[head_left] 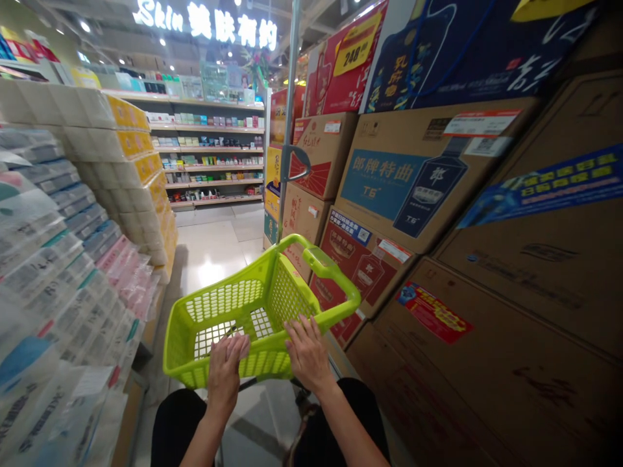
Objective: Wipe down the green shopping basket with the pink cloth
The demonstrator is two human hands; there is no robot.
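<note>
One green cart (267, 344), centre of frame. We count two bare hands on its near rim, set apart: left hand (226, 357) bent over it at lower centre, right hand (307, 353) farther right, fingers laid across. Whether either is clamped, we cannot tell. One cart handle (348, 285), right of centre. Upper centre: one metal pole (287, 110), one lit sign (207, 19). Upper right: one yellow card (357, 45) reading 248. Bottom edge: two black-clad knees (181, 421).
</note>
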